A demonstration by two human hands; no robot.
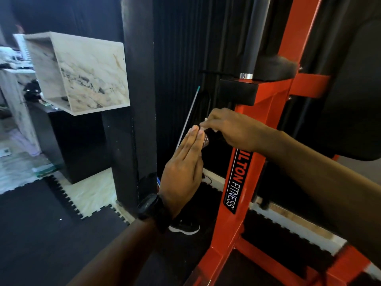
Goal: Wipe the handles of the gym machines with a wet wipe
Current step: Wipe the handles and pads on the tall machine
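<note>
In the head view, the right hand [231,131] curls its fingers over a white wet wipe [203,129] and pinches it round the short black handle [210,133], which juts left from the red machine frame [243,182] near the middle of the scene. The left hand [183,162] holds nothing, its fingers straight and together, flat against the handle's silver end. The wiping of this handle looks under way; next the wipe likely needs twisting and sliding along the grip while the left hand steadies the tip.
</note>
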